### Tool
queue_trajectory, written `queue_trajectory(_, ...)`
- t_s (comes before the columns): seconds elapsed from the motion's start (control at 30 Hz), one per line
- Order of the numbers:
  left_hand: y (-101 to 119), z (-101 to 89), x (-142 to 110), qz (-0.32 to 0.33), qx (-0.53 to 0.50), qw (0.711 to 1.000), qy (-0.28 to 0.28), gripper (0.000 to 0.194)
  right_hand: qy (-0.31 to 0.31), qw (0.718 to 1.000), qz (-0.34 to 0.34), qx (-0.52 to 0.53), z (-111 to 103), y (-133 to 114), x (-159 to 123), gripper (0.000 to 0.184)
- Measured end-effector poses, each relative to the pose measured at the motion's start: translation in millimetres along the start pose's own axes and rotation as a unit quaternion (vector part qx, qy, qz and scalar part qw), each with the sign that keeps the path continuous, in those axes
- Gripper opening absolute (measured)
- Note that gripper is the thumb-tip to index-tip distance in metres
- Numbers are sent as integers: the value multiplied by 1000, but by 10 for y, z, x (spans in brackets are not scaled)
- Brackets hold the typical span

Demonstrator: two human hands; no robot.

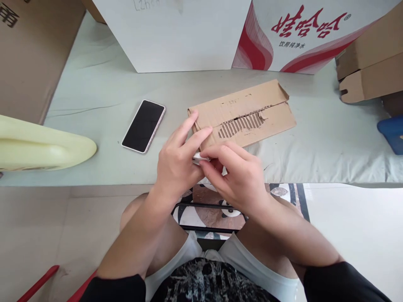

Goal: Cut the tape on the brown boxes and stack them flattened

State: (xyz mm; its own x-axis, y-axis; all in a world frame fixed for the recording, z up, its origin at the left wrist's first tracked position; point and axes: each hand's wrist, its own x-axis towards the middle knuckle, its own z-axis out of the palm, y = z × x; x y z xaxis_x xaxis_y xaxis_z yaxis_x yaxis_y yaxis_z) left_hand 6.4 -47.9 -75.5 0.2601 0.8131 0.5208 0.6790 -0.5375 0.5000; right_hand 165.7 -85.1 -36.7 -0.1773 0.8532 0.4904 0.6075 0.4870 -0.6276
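Note:
A flattish, torn cardboard box (270, 94) lies tilted across the bed-like surface, its brown paper ripped so the corrugated layer shows. My left hand (178, 161) grips the box's left end, two fingers stretched over its top; the thumb is hidden. My right hand (237, 174) is closed in a pinch at the box's near left corner. Between its thumb and forefinger is a small white and silvery piece (198, 158), mostly covered by the fingers, so its kind cannot be made out. It sits against the left hand.
A phone (144, 126) with a dark screen lies left of the box. White cartons (189, 37) stand behind. Brown cardboard (374, 63) and a blue object (392, 132) are at right, a pale yellow rounded object (47, 144) at left. The cloth-covered surface (315, 161) ends before my knees.

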Motion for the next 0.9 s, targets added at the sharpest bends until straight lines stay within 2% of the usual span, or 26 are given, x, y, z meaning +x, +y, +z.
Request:
queue_trajectory(0.13, -16, 9, 13, 14, 27, 1000, 6, 35, 41, 998, 16, 45, 4, -17, 63, 15)
queue_trajectory(0.23, -21, 18, 7, 5, 2, 1000, 0, 37, 54, 997, 22, 52, -10, -18, 88, 15)
queue_trajectory(0.43, -16, 65, -5, 25, -12, 999, 36, 34, 17, 996, -4, 84, 8, 29, 66, 17)
queue_trajectory(0.6, -2, 86, 1, 10, -15, 999, 33, 35, -11, 998, -16, 67, -16, 32, 41, 16)
queue_trajectory(0.77, 36, 23, 27, -18, -11, 1000, -2, 49, -12, 998, 36, 56, -185, 57, 95, 19)
queue_trajectory(0.9, 12, -2, 31, -23, -22, 999, -30, 57, -17, 992, 93, 82, -452, 251, 155, 23)
